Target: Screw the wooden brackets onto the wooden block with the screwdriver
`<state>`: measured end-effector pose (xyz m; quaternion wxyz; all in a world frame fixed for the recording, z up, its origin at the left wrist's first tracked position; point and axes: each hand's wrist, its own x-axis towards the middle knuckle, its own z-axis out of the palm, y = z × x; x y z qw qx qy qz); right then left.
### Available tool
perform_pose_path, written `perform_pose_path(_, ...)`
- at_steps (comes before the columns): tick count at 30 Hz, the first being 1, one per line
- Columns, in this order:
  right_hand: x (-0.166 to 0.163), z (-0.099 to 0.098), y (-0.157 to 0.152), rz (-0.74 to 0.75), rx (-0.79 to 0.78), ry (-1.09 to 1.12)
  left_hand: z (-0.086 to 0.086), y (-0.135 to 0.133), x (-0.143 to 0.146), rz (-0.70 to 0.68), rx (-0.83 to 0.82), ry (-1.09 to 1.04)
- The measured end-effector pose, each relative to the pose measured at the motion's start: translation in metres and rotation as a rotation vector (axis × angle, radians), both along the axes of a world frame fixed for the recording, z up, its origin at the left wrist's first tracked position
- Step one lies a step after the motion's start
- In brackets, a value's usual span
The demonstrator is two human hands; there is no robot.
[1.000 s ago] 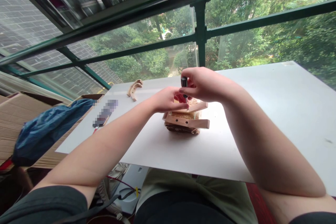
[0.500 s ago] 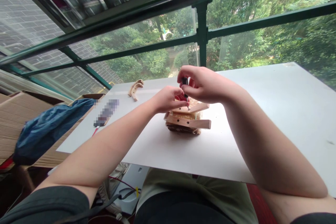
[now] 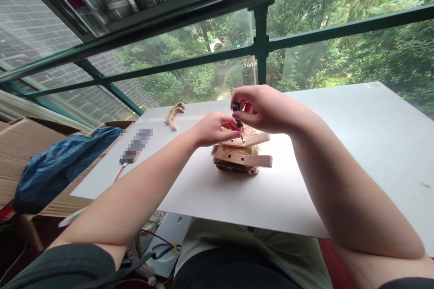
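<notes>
A small wooden assembly (image 3: pixel 242 159) of pale slats over woven brown material sits on the white board (image 3: pixel 339 144). My right hand (image 3: pixel 267 109) is closed round a small screwdriver (image 3: pixel 238 119) with a black and red handle. Its tip stands upright on the top slat (image 3: pixel 249 140). My left hand (image 3: pixel 213 128) is closed against the left end of the assembly, its fingers pinched beside the screwdriver's shaft.
Two curved wooden pieces (image 3: pixel 174 114) lie at the board's far left. A blurred flat object (image 3: pixel 135 146) rests near the left edge. A blue cloth (image 3: pixel 61 162) lies on cardboard boxes (image 3: pixel 20 153) to the left. A green window frame (image 3: pixel 261 45) rises behind the board.
My right hand has lowered the screwdriver a little, so its tip now meets the top slat. My left hand has barely shifted.
</notes>
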<state>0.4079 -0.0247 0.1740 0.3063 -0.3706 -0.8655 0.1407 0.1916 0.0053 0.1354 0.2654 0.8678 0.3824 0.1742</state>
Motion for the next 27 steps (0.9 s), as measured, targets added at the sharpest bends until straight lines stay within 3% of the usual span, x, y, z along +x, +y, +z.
perform_pose_path(6,-0.002,0.0,0.0,-0.022,0.003,0.012,-0.011,0.001,-0.011,0.024,-0.032,-0.239)
perform_pose_path(14,-0.005,0.001,-0.002,-0.059,-0.033,0.034,-0.012,-0.011,-0.004,0.142,0.1,-0.389)
perform_pose_path(27,-0.002,0.003,-0.003,-0.042,-0.013,0.036,-0.01,-0.015,0.008,0.113,0.089,-0.444)
